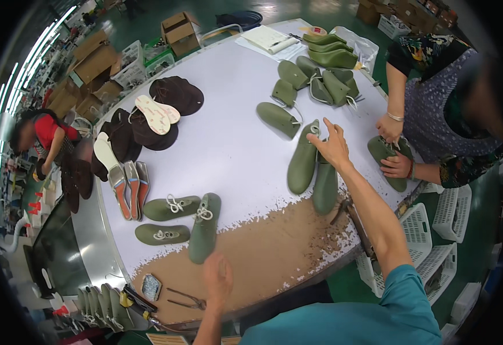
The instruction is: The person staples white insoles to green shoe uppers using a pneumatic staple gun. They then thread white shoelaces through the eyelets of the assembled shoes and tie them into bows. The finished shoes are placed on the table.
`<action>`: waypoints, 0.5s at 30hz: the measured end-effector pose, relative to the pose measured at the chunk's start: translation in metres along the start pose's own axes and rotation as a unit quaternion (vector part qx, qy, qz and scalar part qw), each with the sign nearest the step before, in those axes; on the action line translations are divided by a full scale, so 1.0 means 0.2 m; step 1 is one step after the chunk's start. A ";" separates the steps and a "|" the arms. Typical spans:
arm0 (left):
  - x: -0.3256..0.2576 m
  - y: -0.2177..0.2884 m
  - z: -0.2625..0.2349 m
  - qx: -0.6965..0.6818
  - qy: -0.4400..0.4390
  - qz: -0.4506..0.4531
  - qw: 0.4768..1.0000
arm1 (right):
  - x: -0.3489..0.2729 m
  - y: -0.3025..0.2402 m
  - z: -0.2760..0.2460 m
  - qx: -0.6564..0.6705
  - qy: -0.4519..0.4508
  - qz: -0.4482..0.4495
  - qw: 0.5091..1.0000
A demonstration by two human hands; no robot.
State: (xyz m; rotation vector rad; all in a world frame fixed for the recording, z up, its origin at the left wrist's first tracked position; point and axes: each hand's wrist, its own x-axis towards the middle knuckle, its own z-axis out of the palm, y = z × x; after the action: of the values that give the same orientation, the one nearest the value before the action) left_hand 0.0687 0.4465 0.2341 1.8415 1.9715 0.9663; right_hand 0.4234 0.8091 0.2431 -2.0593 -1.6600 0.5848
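Teal sleeve nearest the camera, the right arm crosses the near edge of the table. Its right hand is spread, thumb well away from the fingers, at the corded end of two green lasts; contact cannot be told. Blurred, the left hand looks loosely curled near one end of an upright-lying last; whether it grips anything cannot be told. Two corded lasts lie beside that one, toward the left edge.

The work looks partway: these five seem set out in groups, while a jumbled heap of lasts toward the far right corner appears unsorted. At the right edge, a co-worker's hands are on another last.
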 end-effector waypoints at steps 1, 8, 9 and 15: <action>-0.03 0.00 0.00 -0.001 -0.019 -0.014 1.000 | 0.05 0.03 0.06 -0.014 -0.015 0.016 1.000; 0.06 0.06 0.25 -0.044 -0.058 -0.040 0.997 | -0.09 -0.07 0.23 -0.016 -0.098 -0.048 0.994; 0.17 0.14 0.30 -0.057 -0.066 -0.041 0.995 | -0.14 -0.09 0.23 -0.004 -0.159 -0.078 0.984; 0.71 0.59 0.60 0.005 -0.136 0.002 0.991 | 0.27 -0.16 0.20 -0.048 -0.083 -0.171 0.981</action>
State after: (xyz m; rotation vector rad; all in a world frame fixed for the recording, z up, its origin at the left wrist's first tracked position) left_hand 0.2132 0.6131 0.2535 1.8701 1.8111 0.6653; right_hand 0.3851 0.8703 0.2260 -1.7658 -2.1176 0.5801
